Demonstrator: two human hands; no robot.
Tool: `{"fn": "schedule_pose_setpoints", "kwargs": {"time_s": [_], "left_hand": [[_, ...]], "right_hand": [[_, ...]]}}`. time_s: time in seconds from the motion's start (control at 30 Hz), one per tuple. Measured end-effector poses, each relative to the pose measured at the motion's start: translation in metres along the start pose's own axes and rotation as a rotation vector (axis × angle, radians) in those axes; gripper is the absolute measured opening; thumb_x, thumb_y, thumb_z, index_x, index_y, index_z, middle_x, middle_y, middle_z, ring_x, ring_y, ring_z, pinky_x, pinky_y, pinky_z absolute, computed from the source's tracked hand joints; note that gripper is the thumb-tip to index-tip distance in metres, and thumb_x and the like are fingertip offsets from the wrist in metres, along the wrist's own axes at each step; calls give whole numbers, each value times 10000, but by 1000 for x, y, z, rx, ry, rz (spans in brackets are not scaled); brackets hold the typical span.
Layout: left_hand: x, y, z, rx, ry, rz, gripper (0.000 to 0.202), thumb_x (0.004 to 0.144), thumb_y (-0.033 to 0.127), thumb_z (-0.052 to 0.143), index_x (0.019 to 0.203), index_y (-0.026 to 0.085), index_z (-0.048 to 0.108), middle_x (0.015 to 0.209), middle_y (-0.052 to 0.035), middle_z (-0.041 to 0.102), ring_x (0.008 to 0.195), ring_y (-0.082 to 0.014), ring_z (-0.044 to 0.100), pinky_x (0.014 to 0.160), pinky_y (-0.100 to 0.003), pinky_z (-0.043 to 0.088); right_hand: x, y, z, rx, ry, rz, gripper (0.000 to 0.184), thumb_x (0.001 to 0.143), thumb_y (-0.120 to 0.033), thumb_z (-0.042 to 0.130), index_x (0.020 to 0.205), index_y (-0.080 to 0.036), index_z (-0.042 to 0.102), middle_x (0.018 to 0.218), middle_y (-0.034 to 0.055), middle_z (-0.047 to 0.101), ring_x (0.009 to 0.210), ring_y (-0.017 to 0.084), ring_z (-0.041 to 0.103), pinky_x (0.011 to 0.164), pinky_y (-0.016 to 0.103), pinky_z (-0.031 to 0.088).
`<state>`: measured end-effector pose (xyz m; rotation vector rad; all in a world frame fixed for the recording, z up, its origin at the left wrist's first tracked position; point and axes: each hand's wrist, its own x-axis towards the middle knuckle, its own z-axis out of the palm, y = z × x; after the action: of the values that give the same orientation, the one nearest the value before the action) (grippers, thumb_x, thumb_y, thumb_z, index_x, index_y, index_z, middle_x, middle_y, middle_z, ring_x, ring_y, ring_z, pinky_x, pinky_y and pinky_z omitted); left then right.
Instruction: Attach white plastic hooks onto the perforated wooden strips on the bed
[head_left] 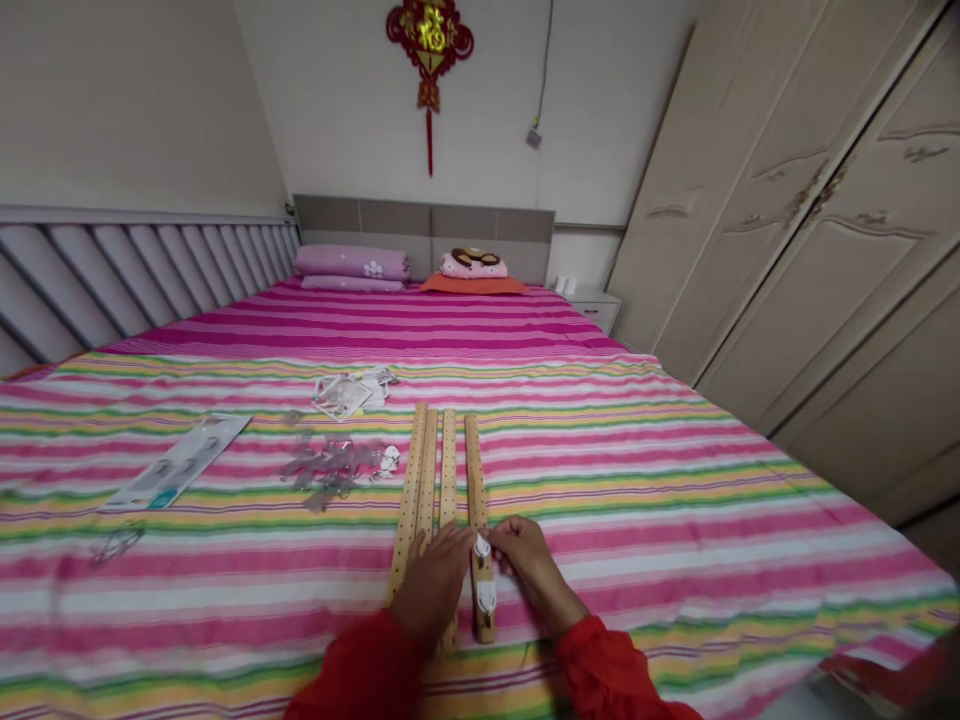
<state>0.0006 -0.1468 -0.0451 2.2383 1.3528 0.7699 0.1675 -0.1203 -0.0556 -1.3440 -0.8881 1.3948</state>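
Several narrow wooden strips with rows of small holes lie lengthwise on the striped bed sheet. On the rightmost wooden strip point(476, 480) are two white hooks, a farther hook point(482, 548) and a nearer hook point(487, 598) close to the strip's front end. My left hand point(435, 585) rests across the neighbouring wooden strip point(448, 460), its fingers stretched out so that the tips reach the farther hook. From the other side, my right hand point(525, 555) pinches at the edge of that same hook with thumb and forefinger.
Left of the strips lies a scatter of small clear-and-metal pieces point(334, 465). Beyond it is a pile of white-edged cards point(352, 392). Farther left are a long clear package point(180, 465) and a few loose pieces point(118, 540). A wardrobe point(787, 230) stands along the right.
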Motion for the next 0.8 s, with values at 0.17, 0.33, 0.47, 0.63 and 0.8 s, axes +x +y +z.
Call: {"fn": "schedule_pose_setpoints", "kwargs": {"time_s": [0.17, 0.33, 0.47, 0.63, 0.8], "left_hand": [[32, -48, -63, -232, 372, -201, 252, 743, 260, 573, 954, 221, 704, 1000, -89, 707, 932, -232, 632, 833, -350, 484], [55, -103, -90, 73, 459, -261, 192, 692, 196, 550, 837, 176, 676, 823, -80, 678, 779, -219, 614, 769, -342, 482], [59, -117, -84, 239, 364, -169, 171, 688, 152, 541, 797, 200, 663, 841, -70, 671, 847, -226, 599, 804, -340, 456], [59, -108, -87, 204, 395, -177, 67, 692, 200, 591, 714, 202, 654, 783, -58, 663, 804, -224, 584, 790, -351, 444], [55, -92, -101, -461, 497, -486, 74, 619, 185, 699, 657, 177, 637, 638, -12, 647, 651, -159, 593, 643, -266, 484]], "right_hand": [[0, 1, -3, 47, 1, 38, 468, 649, -555, 670, 467, -200, 425, 303, -55, 472, 213, 43, 318, 265, 185, 145], [4, 7, -2, 58, 25, 34, 490, 631, -583, 672, 458, -201, 418, 305, -44, 486, 206, 43, 318, 260, 182, 134], [4, 7, -3, 54, 20, 40, 502, 633, -587, 668, 437, -195, 425, 294, -46, 469, 207, 40, 314, 264, 182, 126], [1, 4, -4, 89, 7, 26, 484, 647, -574, 664, 450, -198, 431, 297, -53, 467, 205, 42, 310, 268, 191, 122], [-1, 3, -4, 96, -5, 20, 471, 651, -570, 657, 457, -198, 443, 307, -48, 482, 214, 43, 304, 276, 198, 127]]}}
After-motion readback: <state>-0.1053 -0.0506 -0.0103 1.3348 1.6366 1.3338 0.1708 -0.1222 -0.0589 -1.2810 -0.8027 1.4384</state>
